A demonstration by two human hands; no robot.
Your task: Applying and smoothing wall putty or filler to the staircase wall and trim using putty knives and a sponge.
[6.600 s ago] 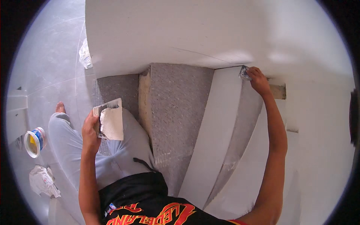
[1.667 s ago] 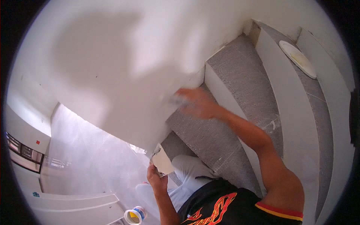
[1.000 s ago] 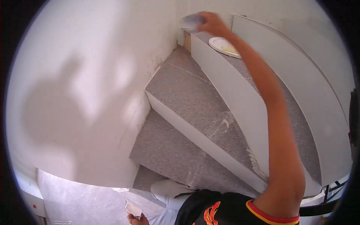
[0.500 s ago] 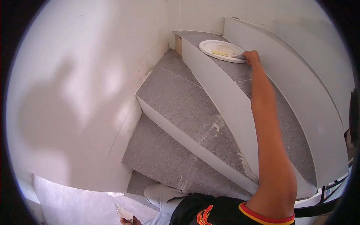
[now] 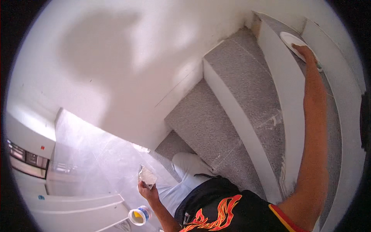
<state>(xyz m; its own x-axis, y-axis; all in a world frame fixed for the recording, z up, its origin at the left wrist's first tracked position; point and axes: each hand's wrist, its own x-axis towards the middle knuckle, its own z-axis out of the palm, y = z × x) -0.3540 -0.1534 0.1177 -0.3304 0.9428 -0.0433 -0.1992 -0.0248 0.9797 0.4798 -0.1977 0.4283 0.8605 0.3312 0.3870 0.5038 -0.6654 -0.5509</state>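
Observation:
My left hand (image 5: pixel 148 191) is closed around a flat scraper (image 5: pixel 149 176), whose pale blade is smeared with white paste and angles up over the floor below the stairs. Far up at the right, my right arm stretches to a round white lid (image 5: pixel 288 37) lying on a higher step. On that lid rests my right hand (image 5: pixel 304 51), fingers pointing left; what is under them is hidden. A small green object (image 5: pixel 319 66) shows at the lid's near edge, beside my wrist.
Grey speckled winder steps (image 5: pixel 239 77) with white risers (image 5: pixel 228 102) curve up to the right. White paste marks (image 5: pixel 272 120) lie on one step. A white wall (image 5: pixel 150 77) bounds the left. Beside my left forearm stands an open tub (image 5: pixel 139 215) with yellow inside.
My view has swung left and down, bringing the tub and lower floor into sight. My right hand has moved from the lid's right edge onto the lid, covering the yellow patch seen there before.

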